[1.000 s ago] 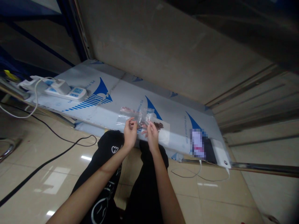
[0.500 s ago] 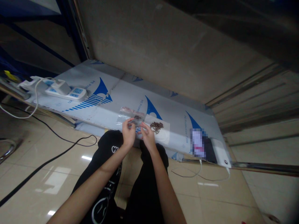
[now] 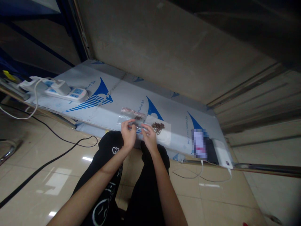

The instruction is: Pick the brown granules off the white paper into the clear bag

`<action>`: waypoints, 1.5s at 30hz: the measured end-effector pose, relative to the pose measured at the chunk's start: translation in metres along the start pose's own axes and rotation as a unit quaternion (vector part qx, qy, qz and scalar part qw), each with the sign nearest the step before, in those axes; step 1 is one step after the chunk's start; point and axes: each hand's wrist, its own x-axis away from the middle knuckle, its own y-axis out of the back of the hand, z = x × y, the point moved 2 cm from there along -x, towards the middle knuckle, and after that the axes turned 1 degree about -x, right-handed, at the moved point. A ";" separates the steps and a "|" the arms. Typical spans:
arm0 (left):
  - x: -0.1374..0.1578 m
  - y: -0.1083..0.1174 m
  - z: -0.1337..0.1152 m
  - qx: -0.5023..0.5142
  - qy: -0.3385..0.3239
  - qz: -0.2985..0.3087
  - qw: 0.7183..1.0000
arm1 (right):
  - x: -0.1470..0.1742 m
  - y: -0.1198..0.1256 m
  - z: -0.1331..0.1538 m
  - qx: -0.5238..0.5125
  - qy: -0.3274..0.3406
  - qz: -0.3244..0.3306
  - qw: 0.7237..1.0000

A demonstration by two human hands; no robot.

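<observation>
My left hand [image 3: 128, 135] is closed in a pinch at the near edge of the metal shelf. Opposite it, my right hand [image 3: 149, 135] pinches too, and a small clear plastic bag [image 3: 138, 124] stretches between the fingertips. Fingers partly cover this bag. Just beyond lies a clear zip bag [image 3: 127, 113] with a red strip along its top, and small dark pieces [image 3: 138, 118] show near it. To the right of my right hand, a pile of small brown pieces [image 3: 158, 128] rests on a white sheet [image 3: 166, 135].
The shelf [image 3: 122, 94] is covered in printed protective film. A white power strip [image 3: 78, 94] with plugs and cables sits at its left end. At the right end lie a phone [image 3: 199, 144], blurred out, and a white power bank [image 3: 223, 153] with cables hanging over the edge.
My fingers have shifted slightly at the small bag, and my right fingertips sit a little higher. Everything else stays in place.
</observation>
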 end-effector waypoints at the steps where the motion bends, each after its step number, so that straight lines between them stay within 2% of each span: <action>1: -0.001 0.001 -0.002 -0.012 -0.011 -0.001 1.000 | 0.000 0.002 -0.001 0.010 0.008 -0.014 1.000; 5: -0.009 0.007 -0.012 -0.108 -0.091 0.025 0.990 | -0.002 0.009 -0.004 0.030 0.021 -0.067 0.997; 8: -0.019 0.013 -0.014 -0.224 -0.126 0.065 0.964 | -0.002 0.014 -0.006 0.034 0.037 -0.083 0.995; 11: -0.027 0.018 -0.008 -0.289 -0.145 0.103 0.941 | -0.002 0.020 -0.007 0.036 0.048 -0.089 0.994; 19: -0.038 0.026 0.020 -0.327 -0.175 0.188 0.909 | -0.005 0.045 -0.010 0.028 0.044 -0.124 0.991; 27: -0.043 0.028 0.030 -0.361 -0.192 0.212 0.888 | -0.008 0.050 -0.013 0.014 0.052 -0.142 0.988; 30: -0.046 0.029 0.036 -0.350 -0.201 0.192 0.895 | -0.008 0.049 -0.013 0.011 0.048 -0.146 0.988; 35: -0.046 0.033 0.037 -0.262 -0.222 0.141 0.928 | -0.005 0.047 -0.014 0.015 0.050 -0.162 0.985; 37: -0.044 0.036 0.027 -0.226 -0.228 0.083 0.943 | -0.005 0.047 -0.014 0.026 0.055 -0.164 0.985; 39: -0.039 0.041 0.013 -0.180 -0.234 0.001 0.955 | -0.004 0.047 -0.013 0.032 0.059 -0.165 0.984; 41: -0.031 0.045 -0.003 -0.128 -0.241 -0.037 0.961 | -0.003 0.047 -0.012 0.028 0.059 -0.165 0.984; 43: -0.021 0.048 -0.015 -0.067 -0.234 -0.014 0.970 | 0.000 0.046 -0.009 0.008 0.051 -0.163 0.985; 45: -0.011 0.051 -0.018 -0.003 -0.186 0.033 0.982 | 0.005 0.045 -0.005 -0.030 0.032 -0.147 0.988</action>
